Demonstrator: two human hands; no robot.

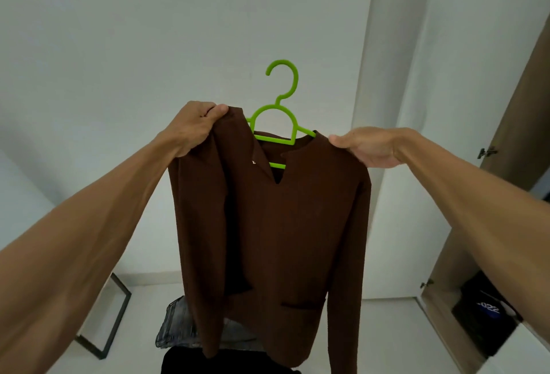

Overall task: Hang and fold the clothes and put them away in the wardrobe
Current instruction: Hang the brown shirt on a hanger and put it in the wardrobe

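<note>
Between both hands: holding brown jacket [282, 224] up in the air, hem hanging clear above jeans pile [175, 326].
Left hand [193, 126]: pinching bunched cloth at one shoulder, fingers curling round it.
Right hand [366, 150]: gripping the other shoulder, thumb pressing on top.
Handling: judging it soft, light and limp, sagging wherever unsupported; taking hold at the shoulders, not the sleeves.
Look: showing deep V neck and one slit pocket, one front panel folding over.
Green hanger [275, 139]: sitting in the neck opening, apparently not yet settling under the left shoulder.
Wardrobe [506, 111]: standing open beyond, on the right.
</note>
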